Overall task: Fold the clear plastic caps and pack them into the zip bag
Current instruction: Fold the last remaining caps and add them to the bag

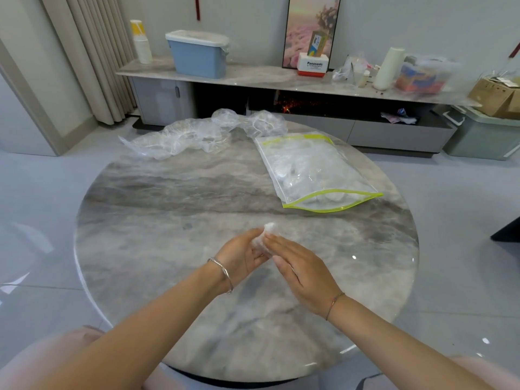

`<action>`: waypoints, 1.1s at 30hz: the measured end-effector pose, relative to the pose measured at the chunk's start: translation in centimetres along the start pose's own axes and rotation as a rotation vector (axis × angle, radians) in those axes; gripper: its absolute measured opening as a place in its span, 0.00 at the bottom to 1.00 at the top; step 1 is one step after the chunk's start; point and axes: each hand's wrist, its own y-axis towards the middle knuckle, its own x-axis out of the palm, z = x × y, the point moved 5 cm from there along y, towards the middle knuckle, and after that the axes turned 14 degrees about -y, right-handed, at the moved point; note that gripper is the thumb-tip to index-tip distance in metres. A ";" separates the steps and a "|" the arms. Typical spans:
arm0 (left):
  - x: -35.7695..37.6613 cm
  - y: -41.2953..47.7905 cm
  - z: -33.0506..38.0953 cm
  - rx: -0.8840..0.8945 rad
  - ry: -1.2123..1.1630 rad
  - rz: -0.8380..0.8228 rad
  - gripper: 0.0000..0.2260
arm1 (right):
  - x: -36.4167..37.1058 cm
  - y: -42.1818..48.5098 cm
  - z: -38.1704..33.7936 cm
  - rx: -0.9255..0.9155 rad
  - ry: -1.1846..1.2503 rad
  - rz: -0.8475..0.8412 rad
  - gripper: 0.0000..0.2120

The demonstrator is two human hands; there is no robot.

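Note:
A small bunched clear plastic cap [267,235] sits pressed between my two hands above the round marble table [168,198]. My left hand [242,256] cups it from the left, fingers curled round it. My right hand [301,263] lies flat against it from the right, fingers straight. A zip bag [315,170] with a yellow-green edge lies at the right of the table, its mouth facing me, with several folded caps inside. Loose unfolded clear caps [180,137] lie spread along the table's far edge.
Behind the table runs a low cabinet [253,77] carrying a blue lidded bin [198,53], stacked paper cups [140,40], a white and red box [313,64] and a paper roll [388,67]. A grey storage box [478,136] stands on the floor at the right.

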 end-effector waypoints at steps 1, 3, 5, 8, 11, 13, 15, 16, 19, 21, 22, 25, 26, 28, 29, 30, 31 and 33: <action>-0.2 0.3 0.1 0.050 0.062 0.037 0.11 | -0.1 0.0 0.3 0.067 0.105 -0.005 0.21; -0.5 0.9 0.1 0.123 0.136 0.110 0.07 | -0.6 0.2 1.5 0.252 0.276 0.094 0.18; -0.3 1.7 0.1 0.146 0.191 0.132 0.05 | -0.7 0.3 3.4 0.482 0.454 0.125 0.23; 0.4 2.8 -0.5 0.122 0.304 0.111 0.05 | 0.1 0.3 5.6 0.790 0.844 0.028 0.21; 0.8 4.4 -0.5 0.134 0.395 0.140 0.04 | -0.8 0.5 7.3 0.844 0.904 0.113 0.12; 1.2 5.7 0.1 0.168 0.439 0.182 0.05 | -1.7 0.9 8.5 0.832 0.932 0.184 0.13; 1.6 7.1 0.8 0.242 0.534 0.228 0.08 | -2.4 1.2 10.3 0.865 0.938 0.222 0.12; 1.9 7.8 1.1 0.307 0.627 0.237 0.10 | -2.5 1.2 11.8 0.915 0.931 0.245 0.12; 2.8 9.5 1.6 0.533 1.009 0.187 0.22 | -1.8 1.0 16.0 1.123 0.930 0.350 0.11; 3.6 11.1 1.5 0.634 1.250 0.105 0.29 | -0.8 1.6 18.3 1.211 0.956 0.396 0.10; 4.0 12.0 1.5 0.671 1.351 0.078 0.31 | -0.3 2.3 19.2 1.213 0.982 0.425 0.09; 5.3 14.9 1.5 0.676 1.607 0.043 0.34 | 0.7 4.9 20.9 1.100 0.909 0.470 0.10; 5.7 15.7 1.5 0.666 1.686 0.045 0.33 | 0.7 5.8 21.2 1.014 0.743 0.426 0.15; 6.6 17.5 1.7 0.668 1.833 0.074 0.31 | 0.7 7.6 21.1 0.743 0.284 0.249 0.23; 6.9 18.1 1.8 0.667 1.894 0.091 0.30 | 1.1 8.2 20.7 0.600 0.047 0.134 0.28; 7.0 18.8 2.0 0.667 1.939 0.103 0.28 | 1.8 8.6 20.9 0.494 -0.175 0.032 0.33; 6.9 19.3 2.1 0.657 1.974 0.107 0.27 | 2.3 8.7 21.3 0.428 -0.334 -0.046 0.34; 6.6 20.2 2.2 0.632 2.009 0.093 0.25 | 2.8 9.4 22.7 0.383 -0.497 -0.115 0.31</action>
